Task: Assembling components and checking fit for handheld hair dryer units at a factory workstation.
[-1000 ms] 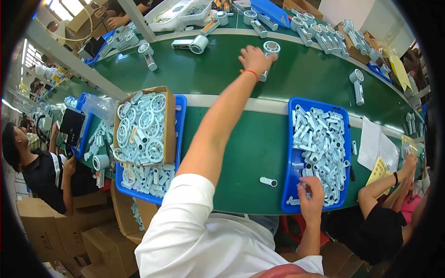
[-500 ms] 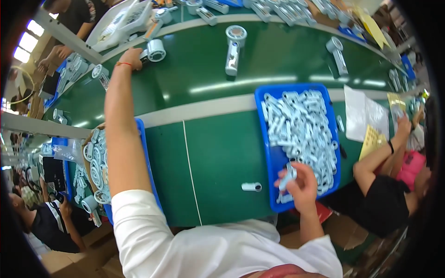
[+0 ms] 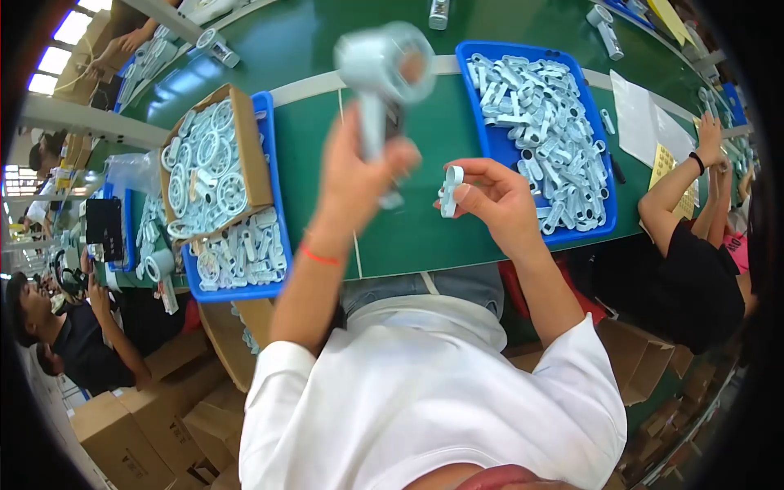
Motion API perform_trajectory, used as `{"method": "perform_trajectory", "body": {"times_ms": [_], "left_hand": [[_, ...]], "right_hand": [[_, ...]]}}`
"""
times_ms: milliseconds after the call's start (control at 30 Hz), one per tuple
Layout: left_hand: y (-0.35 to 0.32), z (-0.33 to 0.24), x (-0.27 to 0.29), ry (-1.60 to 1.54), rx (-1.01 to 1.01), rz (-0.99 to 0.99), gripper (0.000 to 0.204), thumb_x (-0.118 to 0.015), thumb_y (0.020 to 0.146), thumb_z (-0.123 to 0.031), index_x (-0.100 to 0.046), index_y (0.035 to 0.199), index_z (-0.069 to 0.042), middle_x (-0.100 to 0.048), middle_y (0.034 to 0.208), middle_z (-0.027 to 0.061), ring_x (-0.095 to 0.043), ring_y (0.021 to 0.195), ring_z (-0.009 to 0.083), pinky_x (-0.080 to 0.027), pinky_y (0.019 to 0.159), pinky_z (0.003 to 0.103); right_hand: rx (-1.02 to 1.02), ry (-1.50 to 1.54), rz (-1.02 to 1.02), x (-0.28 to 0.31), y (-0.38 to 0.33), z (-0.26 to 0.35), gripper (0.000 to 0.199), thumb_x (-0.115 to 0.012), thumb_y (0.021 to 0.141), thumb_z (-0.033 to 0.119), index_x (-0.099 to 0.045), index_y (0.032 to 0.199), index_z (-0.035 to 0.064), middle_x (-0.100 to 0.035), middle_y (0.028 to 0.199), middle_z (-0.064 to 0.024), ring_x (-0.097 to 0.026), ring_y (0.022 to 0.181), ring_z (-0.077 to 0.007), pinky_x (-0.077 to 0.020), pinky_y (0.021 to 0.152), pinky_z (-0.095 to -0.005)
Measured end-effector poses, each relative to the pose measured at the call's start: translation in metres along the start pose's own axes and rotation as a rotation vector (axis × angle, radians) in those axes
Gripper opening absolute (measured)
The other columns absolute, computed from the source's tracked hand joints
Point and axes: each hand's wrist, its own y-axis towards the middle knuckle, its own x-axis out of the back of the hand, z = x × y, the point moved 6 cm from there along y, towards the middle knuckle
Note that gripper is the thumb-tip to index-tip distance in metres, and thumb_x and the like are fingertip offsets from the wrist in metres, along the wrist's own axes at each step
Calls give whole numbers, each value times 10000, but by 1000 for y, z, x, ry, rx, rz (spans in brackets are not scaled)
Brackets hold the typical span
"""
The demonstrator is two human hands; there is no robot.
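My left hand (image 3: 353, 175) is wrapped round the handle of a light-blue handheld fan (image 3: 367, 61), raised over the green table; its round head is up and blurred by motion. To the right, my right hand (image 3: 502, 204) pinches small light-blue plastic pieces (image 3: 450, 189) between thumb and fingers. How many pieces it holds I cannot tell. On the table below the fan lies a small light-blue part (image 3: 392, 199), partly hidden by my left hand. Beside my right hand stands a blue tray (image 3: 608, 222) heaped with similar small parts.
A cardboard box (image 3: 255, 159) of light-blue rings sits on another blue tray (image 3: 278, 245) at left. Beyond a pale rail, more fans lie on the green belt (image 3: 327, 45). White bags (image 3: 641, 122) and a co-worker's arm (image 3: 678, 181) are at right; another person (image 3: 90, 331) is at left.
My left hand has come back from the far belt with the fan in it. The right hand has left the blue tray, moving left with its pieces. The view has shifted.
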Motion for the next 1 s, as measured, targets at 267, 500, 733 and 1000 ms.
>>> {"method": "perform_trajectory", "body": {"times_ms": [267,500,733,1000], "left_hand": [[-60,56,-16,84,66,177,919,-790,653,-274,-240,1325,27,-489,1130,122,-503,1031,214,-435,860,324],[-65,58,-16,352,-45,130,879,-786,653,-214,-261,1309,41,-494,1145,178,-523,1033,268,-429,866,353],[-68,64,-19,436,-27,78,740,-728,684,-155,-310,1259,51,-512,1107,196,-551,980,291,-447,813,361],[-69,63,-20,295,110,100,587,-649,720,-132,-345,1183,64,-592,893,180,-613,752,279,-488,659,346]], "right_hand": [[-37,-371,-113,-7,-16,-14,287,-645,791,62,-581,1049,-47,-649,880,-95,-612,759,-110,-494,625,-230],[17,-469,-212,-9,-18,-21,261,-660,771,41,-596,996,-75,-650,842,-119,-622,741,-136,-512,624,-249],[2,-403,-209,-3,-18,-31,220,-670,761,43,-589,933,-68,-637,785,-100,-612,680,-121,-510,609,-241],[5,-530,-117,-4,-13,-25,362,-680,780,161,-550,1050,-43,-610,929,-89,-591,834,-124,-491,725,-259]]}}
